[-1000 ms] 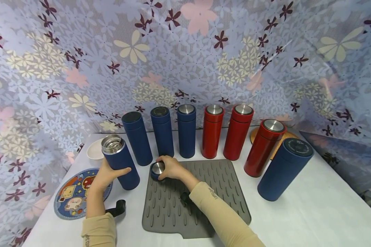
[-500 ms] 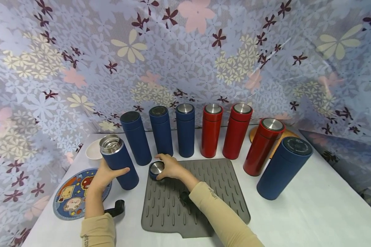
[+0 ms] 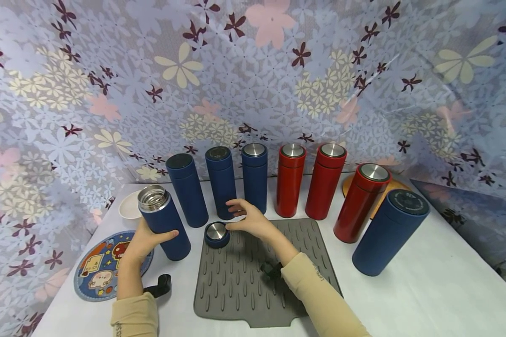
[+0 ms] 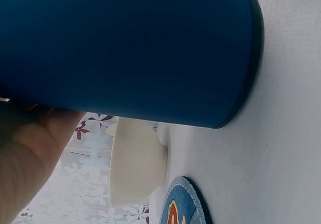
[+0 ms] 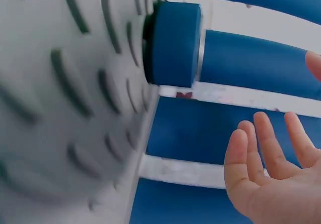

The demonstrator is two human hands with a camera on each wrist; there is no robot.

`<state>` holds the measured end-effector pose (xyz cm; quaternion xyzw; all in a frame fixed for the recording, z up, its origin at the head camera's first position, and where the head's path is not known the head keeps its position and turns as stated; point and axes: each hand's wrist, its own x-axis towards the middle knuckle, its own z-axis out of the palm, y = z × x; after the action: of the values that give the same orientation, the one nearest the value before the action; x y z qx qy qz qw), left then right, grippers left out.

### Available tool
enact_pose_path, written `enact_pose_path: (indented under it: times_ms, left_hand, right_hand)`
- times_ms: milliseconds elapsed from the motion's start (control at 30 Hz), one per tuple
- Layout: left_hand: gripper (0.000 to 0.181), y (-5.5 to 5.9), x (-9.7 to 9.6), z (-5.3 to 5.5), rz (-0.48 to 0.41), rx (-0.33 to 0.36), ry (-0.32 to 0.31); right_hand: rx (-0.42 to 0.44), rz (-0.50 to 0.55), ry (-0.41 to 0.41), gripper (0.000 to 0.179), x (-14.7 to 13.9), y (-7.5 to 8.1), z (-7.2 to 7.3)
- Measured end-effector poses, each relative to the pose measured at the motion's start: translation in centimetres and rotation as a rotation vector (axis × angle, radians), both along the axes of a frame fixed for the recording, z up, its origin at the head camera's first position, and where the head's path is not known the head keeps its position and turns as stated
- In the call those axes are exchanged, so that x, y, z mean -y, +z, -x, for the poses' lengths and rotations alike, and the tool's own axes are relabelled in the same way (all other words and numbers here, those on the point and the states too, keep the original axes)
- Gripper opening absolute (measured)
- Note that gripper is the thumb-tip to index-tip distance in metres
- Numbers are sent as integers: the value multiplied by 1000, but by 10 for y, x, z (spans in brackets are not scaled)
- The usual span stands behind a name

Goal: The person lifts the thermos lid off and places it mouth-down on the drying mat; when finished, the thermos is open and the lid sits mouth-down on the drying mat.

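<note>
A blue thermos bottle [image 3: 168,229] without its lid stands on the white table at the left, its steel mouth bare. My left hand [image 3: 145,238] grips its side, thumb across the front; in the left wrist view the blue body [image 4: 125,53] fills the top, its base on the table. The blue lid with a steel top [image 3: 216,233] sits on the far left corner of the grey ridged mat [image 3: 253,281]. My right hand [image 3: 253,220] hovers just right of the lid, fingers spread and holding nothing. In the right wrist view the lid [image 5: 175,43] stands apart from the fingers.
Behind the mat stand several capped bottles, blue ones [image 3: 187,192] on the left and red ones [image 3: 290,182] to the right. Another blue bottle [image 3: 388,234] stands right of the mat. At the left lie a round cartoon mat [image 3: 94,267] and a white bowl [image 3: 128,206].
My right hand has let go of the lid and moved a little to the right, its fingers opening. The lid stays on the mat. My left hand keeps its hold on the bottle.
</note>
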<state>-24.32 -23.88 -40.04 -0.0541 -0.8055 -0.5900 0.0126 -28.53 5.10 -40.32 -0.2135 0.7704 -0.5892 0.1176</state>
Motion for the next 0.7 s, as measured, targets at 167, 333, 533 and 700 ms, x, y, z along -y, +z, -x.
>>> enact_pose_path:
  times_ms: [167, 333, 533, 700]
  left_hand:
    - [100, -1, 0, 0, 13, -17, -6]
    - [100, 0, 0, 0, 19, -11, -1]
    - [102, 1, 0, 0, 34, 8, 7]
    - [104, 1, 1, 1, 46, 16, 11]
  right_hand:
    - [0, 49, -9, 58, -24, 9, -6]
    - [-10, 88, -31, 56, -45, 15, -10]
    - [-12, 135, -74, 57, -70, 20, -17]
    - [-4, 169, -107, 53, -88, 21, -20]
